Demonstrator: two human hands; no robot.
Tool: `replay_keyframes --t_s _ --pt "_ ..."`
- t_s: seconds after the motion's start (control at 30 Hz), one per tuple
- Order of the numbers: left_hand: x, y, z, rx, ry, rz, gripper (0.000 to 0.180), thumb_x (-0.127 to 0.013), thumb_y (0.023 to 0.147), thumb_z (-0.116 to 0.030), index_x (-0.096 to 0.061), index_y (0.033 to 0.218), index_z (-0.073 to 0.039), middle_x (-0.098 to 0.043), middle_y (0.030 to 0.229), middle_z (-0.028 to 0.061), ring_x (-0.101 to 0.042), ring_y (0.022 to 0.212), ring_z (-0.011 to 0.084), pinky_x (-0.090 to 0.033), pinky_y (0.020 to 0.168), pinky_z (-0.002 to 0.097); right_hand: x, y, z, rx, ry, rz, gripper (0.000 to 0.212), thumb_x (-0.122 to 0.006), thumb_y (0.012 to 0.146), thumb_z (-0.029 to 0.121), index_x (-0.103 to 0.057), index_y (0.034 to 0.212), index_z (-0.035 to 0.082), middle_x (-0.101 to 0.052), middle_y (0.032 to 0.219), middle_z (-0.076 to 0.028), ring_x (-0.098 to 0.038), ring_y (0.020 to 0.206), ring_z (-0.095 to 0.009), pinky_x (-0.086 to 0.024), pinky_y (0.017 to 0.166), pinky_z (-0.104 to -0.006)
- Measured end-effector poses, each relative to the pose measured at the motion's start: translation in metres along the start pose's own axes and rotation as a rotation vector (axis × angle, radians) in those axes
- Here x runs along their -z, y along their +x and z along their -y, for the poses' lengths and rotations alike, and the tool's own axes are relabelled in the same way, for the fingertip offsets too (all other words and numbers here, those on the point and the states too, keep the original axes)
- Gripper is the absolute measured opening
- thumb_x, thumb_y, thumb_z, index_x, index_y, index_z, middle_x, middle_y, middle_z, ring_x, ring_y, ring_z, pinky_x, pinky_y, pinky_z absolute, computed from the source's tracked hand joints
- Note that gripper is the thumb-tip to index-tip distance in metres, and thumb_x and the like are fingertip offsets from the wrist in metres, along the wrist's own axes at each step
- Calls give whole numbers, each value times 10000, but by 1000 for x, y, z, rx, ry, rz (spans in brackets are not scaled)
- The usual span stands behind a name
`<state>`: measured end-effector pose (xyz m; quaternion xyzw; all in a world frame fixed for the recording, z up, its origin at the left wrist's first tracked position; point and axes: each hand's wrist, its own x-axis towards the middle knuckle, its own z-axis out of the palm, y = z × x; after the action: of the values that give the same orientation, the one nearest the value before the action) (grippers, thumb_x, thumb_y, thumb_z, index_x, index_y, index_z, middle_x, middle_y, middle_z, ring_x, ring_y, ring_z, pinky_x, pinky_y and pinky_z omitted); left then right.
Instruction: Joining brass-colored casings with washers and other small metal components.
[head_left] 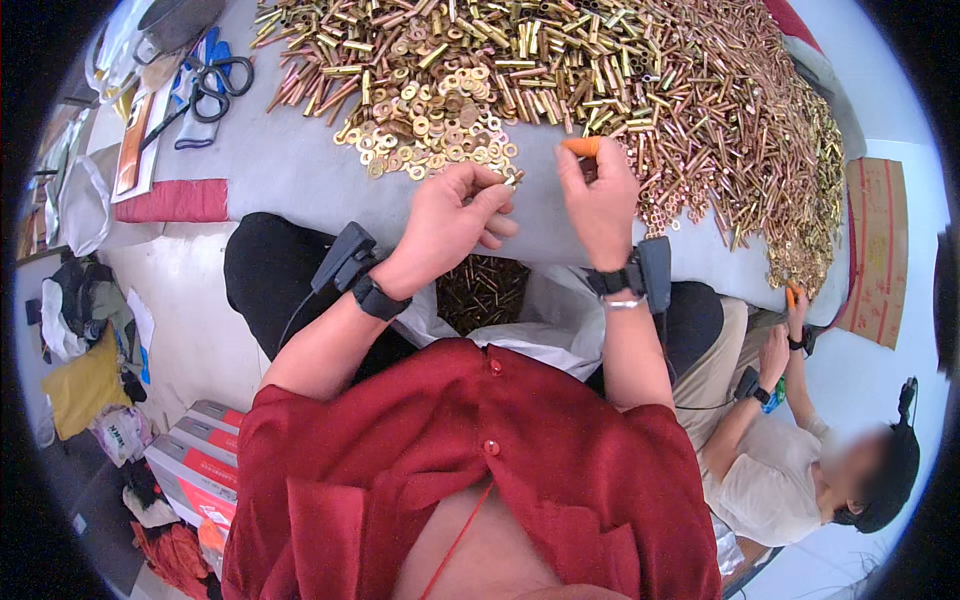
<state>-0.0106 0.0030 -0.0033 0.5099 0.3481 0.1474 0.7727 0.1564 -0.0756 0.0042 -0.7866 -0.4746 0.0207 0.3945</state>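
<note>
My left hand [462, 212] pinches a small brass-coloured metal sleeve [515, 179] between thumb and forefinger, above the near edge of the table. To its right, my right hand [602, 192] is closed, thumb tip near an index finger that wears an orange finger cover [580, 147]. Whatever lies between those fingertips is hidden. Just beyond both hands, flat metal washers [420, 125] lie heaped beside a large pile of metal sleeves [570, 70]. Below my hands, a white bag [555, 310] in my lap holds many dark metal parts [482, 293].
At the table's left are black-handled scissors [212, 88] and a grey metal pan [172, 25]. At the right a co-worker [775, 470] in a light top reaches to the pile's edge, one finger covered in orange. Boxes [195, 455] stand on the floor at lower left.
</note>
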Motion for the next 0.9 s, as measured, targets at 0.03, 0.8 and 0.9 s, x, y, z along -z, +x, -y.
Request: replay_keyframes --t_s 0.03,0.8,0.9 --pt "0 1 1 -17 9 19 167 -556 930 -130 -545 1035 -1 -652 888 100 -682 736 172 -557 552 251 -1 -7 11 -310 372 89 127 -680 827 141 -616 868 40 -606 769 -33 -528 672 -115 -430 625 -266" --pt "-9 -5 15 -142 168 -2 68 -585 902 -58 -581 950 -10 -639 803 34 -663 705 107 -530 556 223 11 -42 19 -172 514 187 174 -670 823 33 -688 996 24 -607 849 -19 -535 775 -75 -429 692 -208" --pt "-11 -5 13 -192 214 -21 63 -597 893 -53 -595 938 -9 -641 746 25 -648 664 87 -522 552 221 12 -42 20 -241 557 150 161 -699 790 92 -693 932 16 -624 797 -70 -579 716 -149 -453 654 -260"
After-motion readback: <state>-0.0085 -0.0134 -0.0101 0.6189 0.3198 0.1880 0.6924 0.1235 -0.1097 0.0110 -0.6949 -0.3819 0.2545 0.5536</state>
